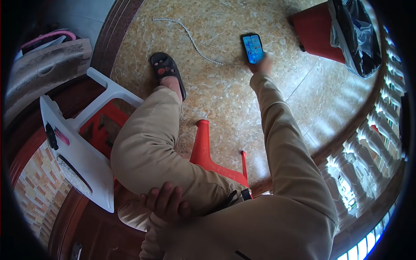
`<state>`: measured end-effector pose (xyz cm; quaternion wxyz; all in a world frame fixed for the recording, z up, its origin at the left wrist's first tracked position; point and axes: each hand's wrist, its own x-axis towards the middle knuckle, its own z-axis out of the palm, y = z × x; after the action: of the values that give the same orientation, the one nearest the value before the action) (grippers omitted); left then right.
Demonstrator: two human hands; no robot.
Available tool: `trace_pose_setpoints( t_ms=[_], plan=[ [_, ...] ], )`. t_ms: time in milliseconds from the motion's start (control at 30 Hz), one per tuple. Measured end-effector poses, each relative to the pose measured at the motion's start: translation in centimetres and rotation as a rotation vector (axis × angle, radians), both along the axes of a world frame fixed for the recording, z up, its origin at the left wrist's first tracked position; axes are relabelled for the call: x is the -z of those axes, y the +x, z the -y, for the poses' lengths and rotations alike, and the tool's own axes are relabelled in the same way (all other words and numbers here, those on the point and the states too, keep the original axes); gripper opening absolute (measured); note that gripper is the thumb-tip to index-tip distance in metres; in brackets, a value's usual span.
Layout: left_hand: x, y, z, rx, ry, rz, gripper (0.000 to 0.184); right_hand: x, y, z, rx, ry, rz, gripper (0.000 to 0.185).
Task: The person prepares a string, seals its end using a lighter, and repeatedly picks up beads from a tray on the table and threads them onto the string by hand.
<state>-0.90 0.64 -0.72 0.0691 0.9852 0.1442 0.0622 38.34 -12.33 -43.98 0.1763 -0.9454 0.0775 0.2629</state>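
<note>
My right hand (pixel 262 65) reaches far forward, closed on the lower end of a black-cased smartphone (pixel 252 47) with its screen lit, showing app icons. Left of the phone a string of white beads (pixel 189 35) lies curved on the floor; its near end points toward my right hand. My left hand (pixel 167 203) rests by my thigh with loosely bent fingers apart, and nothing shows in it; its palm is partly in shadow. To the left, a white plastic stool (pixel 82 149) carries an oval dish of small white beads (pixel 74 174), a black object (pixel 51 136) and a pink object (pixel 62 137).
A red bin (pixel 316 32) with a black liner stands at the far right. White balusters (pixel 366 151) run along the right side. A red plastic stool (pixel 203 149) is beneath me. My sandalled foot (pixel 169 73) is on the marbled floor (pixel 229 99). A dark step edge (pixel 115 37) curves at upper left.
</note>
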Motion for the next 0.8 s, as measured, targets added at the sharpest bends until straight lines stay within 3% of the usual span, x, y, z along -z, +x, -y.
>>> trace_pose_setpoints(
  t_ms=[233,333,433,500,567,633,733,800],
  plan=[
    [-0.2,-0.2,0.2,-0.002,-0.019,-0.011,0.04,-0.6,-0.2,0.2,-0.166,-0.2,0.116,0.083],
    [0.1,0.2,-0.2,-0.021,-0.028,0.023,0.038,1.6,-0.4,1.1,-0.227,-0.236,0.174,0.079],
    [-0.3,2.0,0.2,-0.035,-0.127,0.007,0.036,1.9,-0.4,1.8,-0.11,-0.251,0.144,0.071],
    [0.5,3.6,0.7,-0.063,-0.163,0.119,0.034,3.1,-0.7,2.4,-0.192,-0.246,0.3,0.071],
    [0.9,3.6,0.6,-0.031,-0.161,0.103,0.042,3.7,-2.0,3.1,-0.324,-0.155,0.367,0.071],
    [1.3,3.6,0.5,-0.036,-0.124,0.145,0.043,7.4,-3.1,4.3,-0.593,0.106,0.395,0.058],
    [1.6,4.1,-0.2,-0.022,-0.133,0.211,0.041,1.4,-5.4,1.9,-0.811,0.397,0.585,0.047],
    [1.3,2.9,-1.0,-0.018,-0.12,0.272,0.04,-3.3,-5.8,-1.1,-0.766,0.522,0.531,0.044]
  ],
)
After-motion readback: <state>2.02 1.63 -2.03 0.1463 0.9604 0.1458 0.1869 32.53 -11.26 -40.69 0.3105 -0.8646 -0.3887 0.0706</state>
